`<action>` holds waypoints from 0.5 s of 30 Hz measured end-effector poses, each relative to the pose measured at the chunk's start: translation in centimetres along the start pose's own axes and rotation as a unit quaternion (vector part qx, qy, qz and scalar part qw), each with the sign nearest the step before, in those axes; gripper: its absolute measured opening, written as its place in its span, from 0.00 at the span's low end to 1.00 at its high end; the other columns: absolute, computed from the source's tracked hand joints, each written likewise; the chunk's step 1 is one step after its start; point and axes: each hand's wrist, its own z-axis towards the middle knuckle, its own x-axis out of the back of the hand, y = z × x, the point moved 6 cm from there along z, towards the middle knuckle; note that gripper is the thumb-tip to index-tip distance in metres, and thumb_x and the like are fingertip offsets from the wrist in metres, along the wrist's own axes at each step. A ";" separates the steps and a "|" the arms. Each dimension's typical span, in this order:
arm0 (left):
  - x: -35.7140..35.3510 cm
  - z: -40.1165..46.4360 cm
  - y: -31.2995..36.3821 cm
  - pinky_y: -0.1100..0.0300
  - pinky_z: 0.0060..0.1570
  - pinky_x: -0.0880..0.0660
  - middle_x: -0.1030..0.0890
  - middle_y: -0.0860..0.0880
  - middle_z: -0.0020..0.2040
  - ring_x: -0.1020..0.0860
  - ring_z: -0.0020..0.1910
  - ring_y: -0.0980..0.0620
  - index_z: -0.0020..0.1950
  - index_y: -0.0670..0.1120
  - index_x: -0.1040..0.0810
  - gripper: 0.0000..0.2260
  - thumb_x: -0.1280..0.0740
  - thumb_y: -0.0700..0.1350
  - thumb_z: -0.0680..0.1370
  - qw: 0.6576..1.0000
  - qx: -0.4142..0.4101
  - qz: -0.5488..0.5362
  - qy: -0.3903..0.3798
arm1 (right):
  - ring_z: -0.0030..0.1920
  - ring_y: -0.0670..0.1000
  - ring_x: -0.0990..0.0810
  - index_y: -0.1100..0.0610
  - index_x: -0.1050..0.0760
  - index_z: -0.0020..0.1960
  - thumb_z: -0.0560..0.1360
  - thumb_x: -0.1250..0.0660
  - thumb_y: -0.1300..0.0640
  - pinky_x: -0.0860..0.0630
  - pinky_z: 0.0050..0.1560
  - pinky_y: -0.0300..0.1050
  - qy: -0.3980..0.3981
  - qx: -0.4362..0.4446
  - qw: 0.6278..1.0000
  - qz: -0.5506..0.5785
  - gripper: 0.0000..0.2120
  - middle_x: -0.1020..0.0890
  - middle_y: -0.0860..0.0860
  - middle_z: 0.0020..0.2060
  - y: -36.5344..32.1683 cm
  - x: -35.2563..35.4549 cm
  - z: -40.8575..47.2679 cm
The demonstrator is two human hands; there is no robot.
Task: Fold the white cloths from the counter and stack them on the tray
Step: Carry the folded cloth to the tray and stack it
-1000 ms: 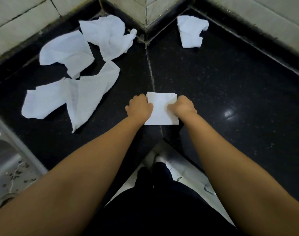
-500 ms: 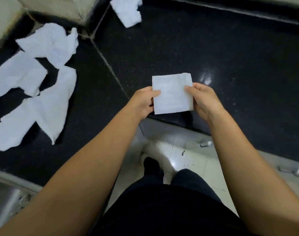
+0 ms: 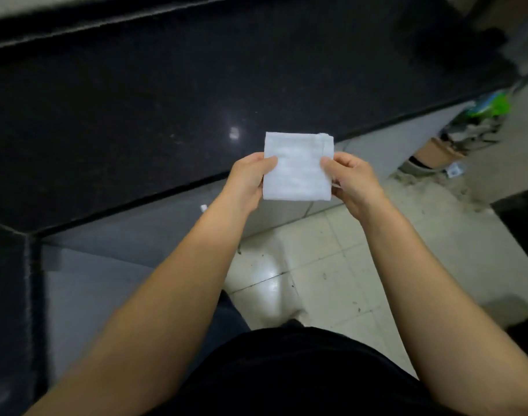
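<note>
Folded white cloth (image 3: 297,166) sits level between both hands above the black desk (image 3: 136,115) front edge, left hand (image 3: 247,183) pinching its left edge, right hand (image 3: 351,181) pinching its right, equally near; tray not in view, likely carry next.

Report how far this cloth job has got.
Done: one white cloth is folded into a neat square. In hand: the left hand and right hand each pinch a side edge, holding it in the air over the edge of the black counter. Left: stacking it. No tray shows in this view, nor any other cloths, so the remaining count cannot be told.
</note>
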 end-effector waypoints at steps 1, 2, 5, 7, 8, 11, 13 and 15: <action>-3.1 -0.1 -1.2 0.54 0.47 0.22 0.19 0.46 0.46 0.19 0.44 0.49 0.49 0.42 0.23 0.06 0.39 0.35 0.78 1.000 0.011 0.010 -0.020 | 0.35 0.45 0.22 0.53 0.23 0.42 0.78 0.39 0.62 0.25 0.34 0.38 0.023 -0.001 1.000 0.012 0.09 0.20 0.48 0.37 0.4 3.3 -0.6; -6.1 -0.2 -2.1 0.55 0.48 0.22 0.19 0.46 0.46 0.19 0.43 0.49 0.48 0.42 0.24 0.06 0.39 0.35 0.78 0.999 0.021 0.023 -0.040 | 0.34 0.44 0.21 0.53 0.23 0.42 0.78 0.38 0.62 0.25 0.33 0.37 0.043 -0.002 0.999 0.023 0.09 0.20 0.48 0.36 0.9 6.3 -1.2; -14.6 -0.2 -4.0 0.58 0.39 0.22 0.19 0.47 0.42 0.18 0.34 0.54 0.45 0.43 0.24 0.06 0.39 0.35 0.78 0.994 0.033 0.052 -0.095 | 0.34 0.43 0.21 0.53 0.23 0.42 0.78 0.39 0.62 0.25 0.34 0.37 0.099 -0.005 0.993 0.068 0.10 0.20 0.47 0.36 1.8 14.4 -2.9; -19.7 0.1 -4.8 0.62 0.34 0.23 0.20 0.47 0.40 0.19 0.32 0.54 0.44 0.43 0.25 0.07 0.39 0.34 0.78 0.989 0.033 0.079 -0.122 | 0.37 0.45 0.21 0.53 0.24 0.43 0.78 0.39 0.62 0.24 0.35 0.37 0.138 -0.002 0.986 0.095 0.09 0.20 0.49 0.39 2.2 19.0 -3.6; -22.1 0.2 -5.3 0.63 0.34 0.23 0.20 0.47 0.40 0.20 0.34 0.54 0.44 0.43 0.25 0.07 0.40 0.34 0.78 0.986 0.035 0.094 -0.136 | 0.38 0.46 0.21 0.53 0.24 0.43 0.78 0.39 0.62 0.23 0.36 0.37 0.158 -0.001 0.982 0.105 0.09 0.20 0.49 0.40 2.4 21.2 -3.9; -28.6 0.9 -6.2 0.64 0.33 0.23 0.21 0.47 0.41 0.21 0.38 0.52 0.44 0.44 0.25 0.07 0.40 0.36 0.79 0.975 0.042 0.123 -0.178 | 0.39 0.46 0.20 0.53 0.23 0.44 0.78 0.38 0.61 0.24 0.37 0.37 0.207 0.001 0.970 0.124 0.08 0.19 0.48 0.41 2.4 27.2 -3.9; -32.5 2.1 -6.2 0.63 0.32 0.23 0.20 0.47 0.41 0.21 0.37 0.52 0.43 0.44 0.25 0.07 0.39 0.37 0.79 0.971 0.042 0.130 -0.197 | 0.39 0.46 0.20 0.53 0.22 0.45 0.78 0.38 0.60 0.24 0.37 0.38 0.230 0.005 0.964 0.131 0.07 0.19 0.48 0.41 1.9 30.7 -2.9; -36.5 3.9 -5.8 0.64 0.30 0.23 0.20 0.47 0.40 0.21 0.34 0.54 0.42 0.44 0.25 0.07 0.39 0.37 0.79 0.967 0.030 0.133 -0.214 | 0.39 0.47 0.20 0.54 0.22 0.47 0.78 0.38 0.60 0.24 0.39 0.39 0.250 0.012 0.959 0.135 0.06 0.19 0.49 0.41 0.7 34.1 -1.1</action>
